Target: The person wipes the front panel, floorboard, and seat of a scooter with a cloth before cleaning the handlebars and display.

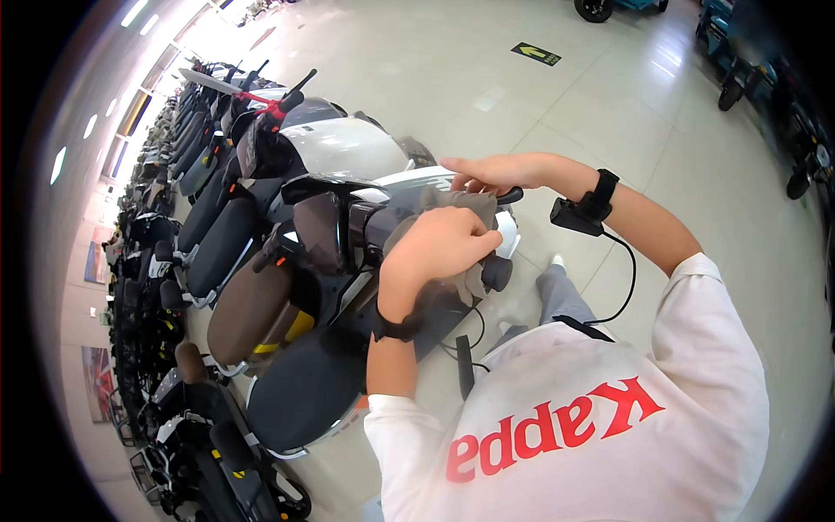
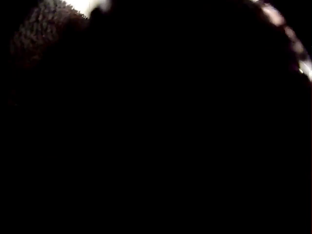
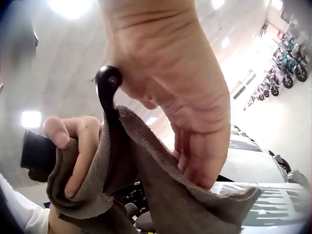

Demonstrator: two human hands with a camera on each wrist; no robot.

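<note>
In the head view my left hand (image 1: 444, 239) bends over a grey-brown cloth (image 1: 461, 201) at a scooter's handlebar. The right wrist view shows the left thumb and a finger curled round the cloth (image 3: 92, 180), beside the black handlebar grip (image 3: 38, 153). My right hand (image 1: 500, 171) reaches over from the other side, its fingers (image 3: 200, 161) bent down onto the cloth's far edge. A black lever with a rounded end (image 3: 108, 83) pokes up between the hands, with cloth draped against it. The left wrist view is almost wholly dark.
The scooter's dark seat (image 1: 304, 387) extends toward the lower left. A white scooter (image 1: 348, 146) stands close beside it, and many more fill the left side. Other vehicles line the right edge, beyond the tiled floor (image 1: 670, 157). A cable (image 1: 628, 287) hangs from the right wrist camera.
</note>
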